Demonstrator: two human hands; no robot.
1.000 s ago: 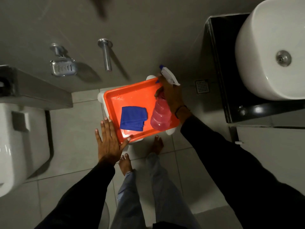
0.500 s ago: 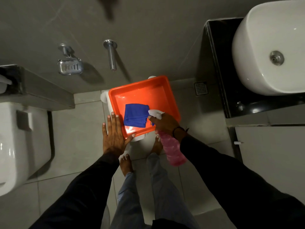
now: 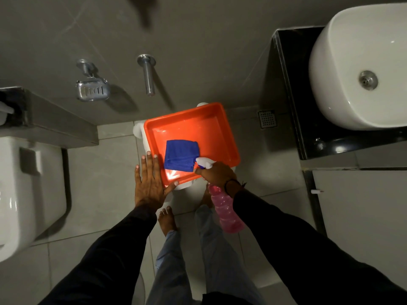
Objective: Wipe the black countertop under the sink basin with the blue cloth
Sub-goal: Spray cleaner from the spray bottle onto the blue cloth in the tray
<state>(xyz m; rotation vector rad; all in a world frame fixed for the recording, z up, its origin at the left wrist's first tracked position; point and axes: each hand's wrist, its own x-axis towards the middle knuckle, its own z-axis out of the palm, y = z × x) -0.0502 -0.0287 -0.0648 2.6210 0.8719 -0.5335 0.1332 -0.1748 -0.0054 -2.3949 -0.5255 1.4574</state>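
A folded blue cloth lies in an orange tray set on a white stool. My left hand rests flat and open at the tray's near left corner, thumb touching its rim. My right hand grips the neck of a pink spray bottle, its white nozzle just over the cloth's right edge and its body hanging toward me. The black countertop is at the upper right, under a white sink basin.
A white toilet stands at the left. On the grey wall hang a chrome soap dish and a chrome peg. A floor drain sits beside the counter. My bare feet stand just before the stool.
My right hand lifted the pink spray bottle out of the tray and swung it toward me, so its body now hangs below the tray's near edge. The left hand stayed at the corner.
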